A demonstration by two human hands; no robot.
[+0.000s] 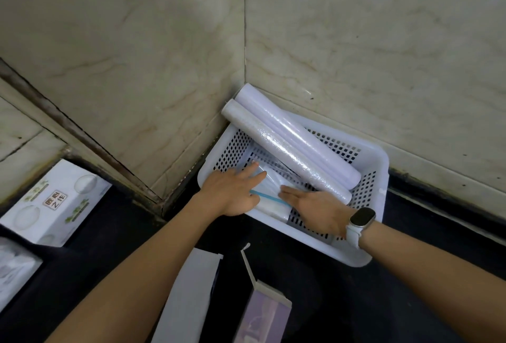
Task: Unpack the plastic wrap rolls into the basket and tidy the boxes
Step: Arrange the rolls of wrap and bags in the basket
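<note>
A white perforated basket stands in the wall corner on the dark counter. Two long plastic wrap rolls lie side by side in it, their far ends sticking out over the back rim. In the near part of the basket lies a flat clear bag pack with a blue zip strip. My left hand rests flat on its left side, fingers spread. My right hand, with a white watch on the wrist, lies flat on its right side. Two opened long boxes sit on the counter in front of me.
A white printed box stands at the left, and another package lies at the left edge. Tiled walls close the corner behind the basket. A raised ledge runs diagonally at the left.
</note>
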